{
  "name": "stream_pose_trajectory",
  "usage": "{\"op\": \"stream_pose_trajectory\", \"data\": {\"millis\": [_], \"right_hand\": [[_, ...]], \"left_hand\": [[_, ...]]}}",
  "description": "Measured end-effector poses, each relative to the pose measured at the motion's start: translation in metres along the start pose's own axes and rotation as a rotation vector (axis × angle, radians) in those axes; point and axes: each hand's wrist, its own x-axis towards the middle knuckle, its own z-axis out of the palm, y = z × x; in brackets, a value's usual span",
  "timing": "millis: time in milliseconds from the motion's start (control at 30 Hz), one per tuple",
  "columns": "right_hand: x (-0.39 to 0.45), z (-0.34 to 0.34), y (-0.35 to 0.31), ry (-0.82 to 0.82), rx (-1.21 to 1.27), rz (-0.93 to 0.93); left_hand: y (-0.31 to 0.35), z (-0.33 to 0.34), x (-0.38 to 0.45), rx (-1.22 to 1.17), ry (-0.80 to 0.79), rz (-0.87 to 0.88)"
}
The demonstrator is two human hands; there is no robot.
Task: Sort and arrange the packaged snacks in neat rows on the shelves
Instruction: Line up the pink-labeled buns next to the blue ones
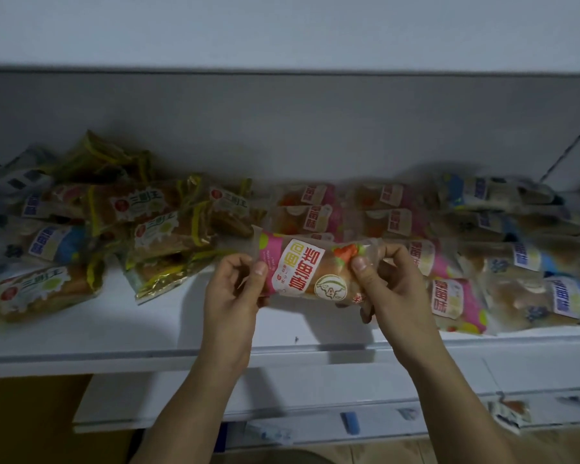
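A pink-labelled bread packet [310, 267] is held just above the white shelf [168, 316], lying sideways. My left hand [233, 289] pinches its left end and my right hand [390, 286] pinches its right end. Behind and to the right lie rows of matching pink packets [318, 216], with another pink one [452, 303] by my right hand. Blue-labelled packets [556, 296] fill the right end of the shelf. A loose heap of yellow-edged packets [154, 226] covers the left part, mixed with a few blue ones [54, 242].
The shelf's grey back panel [282, 128] rises behind the packets. A lower white shelf [315, 416] juts out beneath, with blue price tags [349, 423] and a small packet [513, 410] at its right. Bare shelf surface shows in front of the yellow heap.
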Motion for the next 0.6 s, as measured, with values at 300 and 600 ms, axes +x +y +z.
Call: {"op": "stream_pose_trajectory", "data": {"millis": [300, 600], "right_hand": [[0.002, -0.025, 0.011, -0.013, 0.328, 0.139], [0.006, -0.038, 0.023, -0.119, 0.239, 0.068]], "left_hand": [[0.007, 0.042, -0.021, -0.316, -0.117, -0.178], [0.016, 0.046, -0.016, -0.011, -0.264, -0.198]]}}
